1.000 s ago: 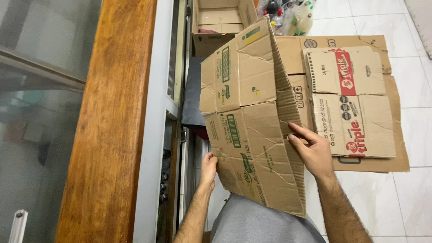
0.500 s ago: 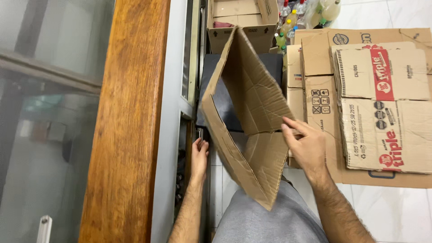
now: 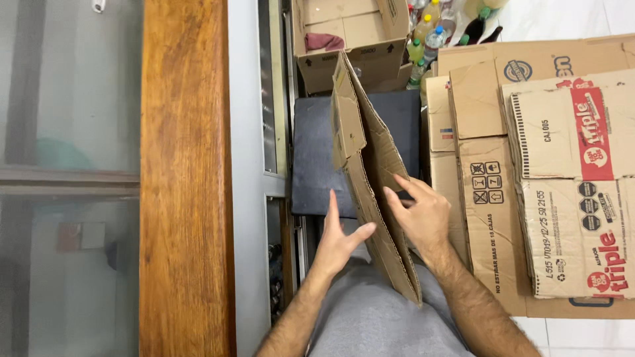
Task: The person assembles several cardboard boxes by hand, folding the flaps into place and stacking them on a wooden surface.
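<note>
From my seat the head view is evenly and brightly lit, soft daylight with no hard shadows. The white floor tiles [image 3: 569,20] toward one o'clock wash out slightly. The glass pane [image 3: 66,198] at nine o'clock looks murky with dim reflections. The cardboard sheet [image 3: 370,178] at centre reads crisp, with only faint softness at my hands. Edge distortion is slight.

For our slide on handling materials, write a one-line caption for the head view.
Left hand and right hand press a flattened cardboard box edge-up beside a stack of flattened boxes.
</note>
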